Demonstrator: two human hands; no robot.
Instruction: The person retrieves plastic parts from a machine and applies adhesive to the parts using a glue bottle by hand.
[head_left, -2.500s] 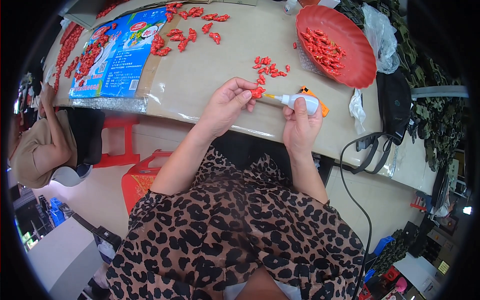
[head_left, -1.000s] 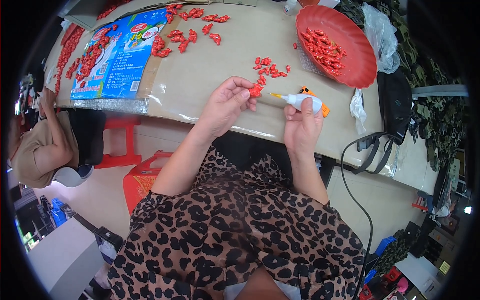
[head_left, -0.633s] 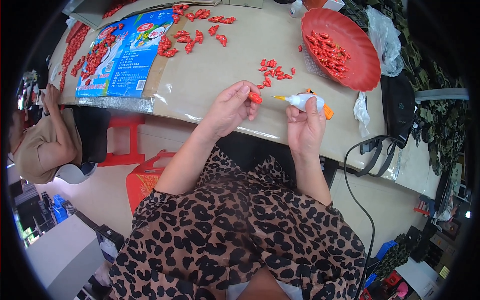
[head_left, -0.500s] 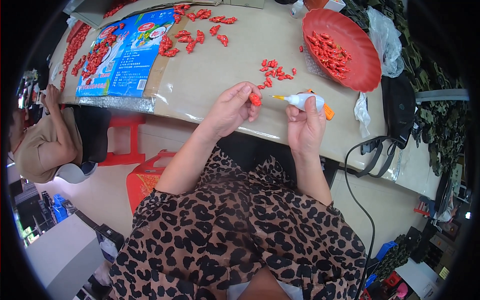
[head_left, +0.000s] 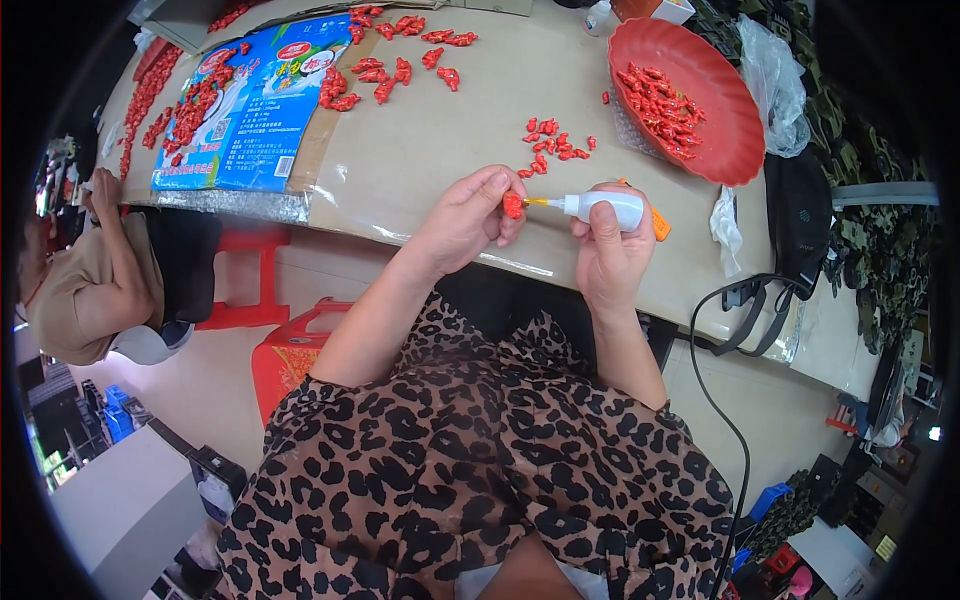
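Between the thumb and fingers of my left hand (head_left: 474, 212) is a small red figurine piece (head_left: 514, 205), pinched over the near edge of the table. My right hand (head_left: 612, 255) grips a white squeeze bottle (head_left: 615, 210) with a thin yellowish nozzle (head_left: 540, 202). The nozzle points left, and its tip meets the right side of the red piece or lies very close to it. Just beyond my hands, several loose small red pieces (head_left: 560, 150) lie scattered on the table. An orange object (head_left: 659, 224) shows partly behind my right hand.
A red scalloped bowl (head_left: 735, 120) of small red parts stands at the far right. Blue printed cardboard (head_left: 255, 135) carries more red pieces at the left. A black bag (head_left: 797, 220) and a dark cable (head_left: 722, 405) are at right. Another person (head_left: 100, 285) sits at far left.
My right hand has tilted the bottle level and brought its nozzle left, up to the red piece. My left hand has barely moved and keeps its pinch.
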